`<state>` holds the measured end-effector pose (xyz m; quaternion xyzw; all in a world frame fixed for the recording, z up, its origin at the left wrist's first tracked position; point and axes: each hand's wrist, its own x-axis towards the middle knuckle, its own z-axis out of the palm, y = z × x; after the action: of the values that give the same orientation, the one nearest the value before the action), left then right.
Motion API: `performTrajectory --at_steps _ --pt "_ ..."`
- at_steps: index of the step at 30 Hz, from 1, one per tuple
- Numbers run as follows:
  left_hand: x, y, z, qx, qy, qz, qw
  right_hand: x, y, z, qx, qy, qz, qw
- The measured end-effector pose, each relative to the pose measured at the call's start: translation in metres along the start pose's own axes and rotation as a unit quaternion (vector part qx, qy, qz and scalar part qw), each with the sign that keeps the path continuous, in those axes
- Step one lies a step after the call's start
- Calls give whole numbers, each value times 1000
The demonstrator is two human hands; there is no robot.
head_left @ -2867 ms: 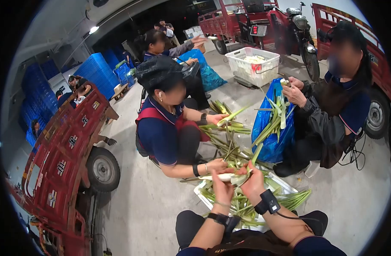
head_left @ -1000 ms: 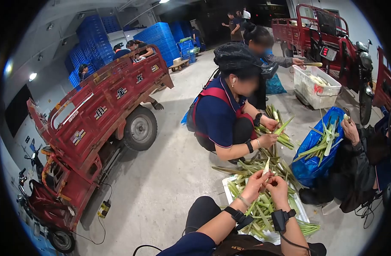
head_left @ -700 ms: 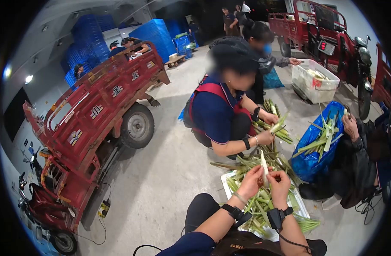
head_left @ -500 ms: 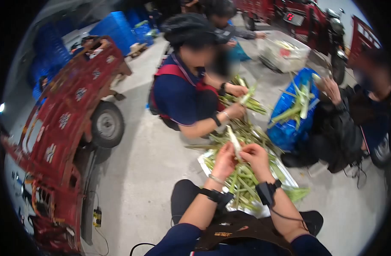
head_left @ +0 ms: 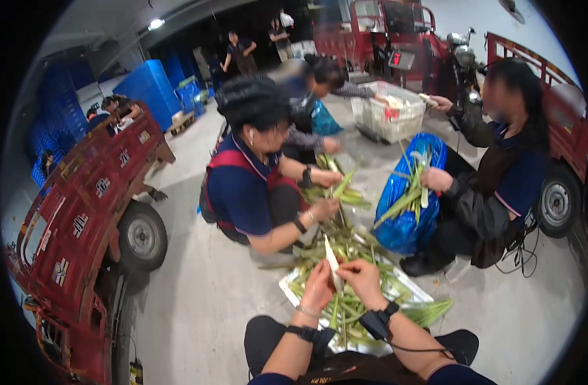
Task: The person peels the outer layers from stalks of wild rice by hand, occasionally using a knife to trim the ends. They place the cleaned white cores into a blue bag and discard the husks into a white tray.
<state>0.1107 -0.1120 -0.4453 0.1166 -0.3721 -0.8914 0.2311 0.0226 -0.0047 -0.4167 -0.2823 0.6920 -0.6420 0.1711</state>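
In the head view, a pale, pointed water bamboo shoot (head_left: pixel 331 254) stands nearly upright between my two hands. My left hand (head_left: pixel 317 286) is closed around its lower part. The fingers of my right hand (head_left: pixel 361 281) are pinched against its right side. Below my hands lies a heap of green husks and leaves (head_left: pixel 353 309), spread over a white sheet or tray (head_left: pixel 415 290) on the floor. More leafy stalks (head_left: pixel 336 231) lie just beyond my fingers.
A person (head_left: pixel 249 173) squats ahead on the left, stripping a stalk. Another person (head_left: pixel 512 167) sits right, beside a blue bag (head_left: pixel 397 218) of husks. A white crate (head_left: pixel 390 122) stands farther back. Red cargo trikes (head_left: pixel 95 192) flank the floor.
My view has tilted up and shifted right. My hands still hold the shoot. The person on the right has extended an arm toward the crate with a pale shoot.
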Motion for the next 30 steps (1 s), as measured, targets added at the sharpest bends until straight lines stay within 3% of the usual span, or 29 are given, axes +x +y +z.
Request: performTrajectory --at_steps 3,5,8,19,26,28,30 --pt "-6 8 4 -16 2 -7 1000 7 -5 -4 29 -57 23 998" --pt "-10 12 2 13 9 -26 1000 12 -8 -9 146 -147 125 970" --pt "-10 13 -4 10 -7 -37 999 16 -4 -10 154 -177 163 958" --pt "-12 17 -2 50 -9 -32 998 19 6 -11 123 -204 166 957" --pt "-3 4 -10 12 8 -45 999 15 9 -8 123 -223 118 960" --pt "2 -3 -12 13 22 -27 999 10 6 -4 55 -132 1 990" --pt "4 -2 -5 -39 72 -30 996 10 5 -6 14 -129 -12 992"
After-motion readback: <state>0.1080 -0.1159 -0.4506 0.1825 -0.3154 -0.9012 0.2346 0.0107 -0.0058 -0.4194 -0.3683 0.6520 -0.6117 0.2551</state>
